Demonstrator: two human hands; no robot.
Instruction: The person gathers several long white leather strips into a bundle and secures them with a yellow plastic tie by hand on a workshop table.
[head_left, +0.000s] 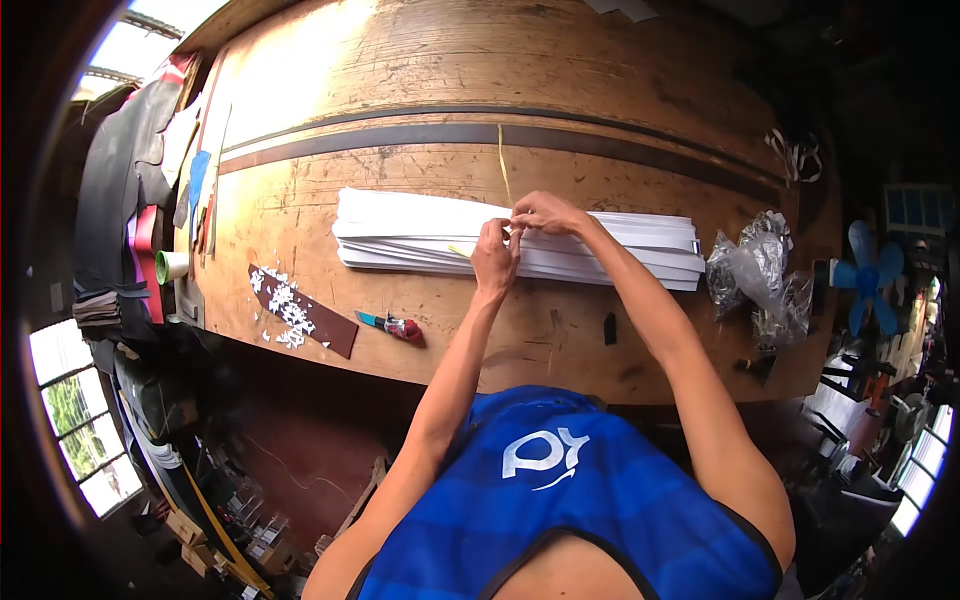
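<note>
A long bundle of flat white strips (pixel 420 225) lies across the wooden workbench. A thin yellow string (pixel 503 165) passes over its middle, one end reaching away across the bench and a short end showing left of my fingers. My left hand (pixel 495 258) is closed in a pinch on the string, above the strips. My right hand (pixel 547 213) meets it fingertip to fingertip, its fingers also pinched on the string. The exact crossing of the string is hidden by my fingers.
On the workbench (pixel 440 335), a cutter with a red handle (pixel 404 330) lies beside a brown piece (pixel 335 332) covered in white scraps. Crumpled clear plastic (pixel 765 275) sits at the right. Dark strips (pixel 400 135) run along the back; a blue fan (pixel 868 275) stands past the right edge.
</note>
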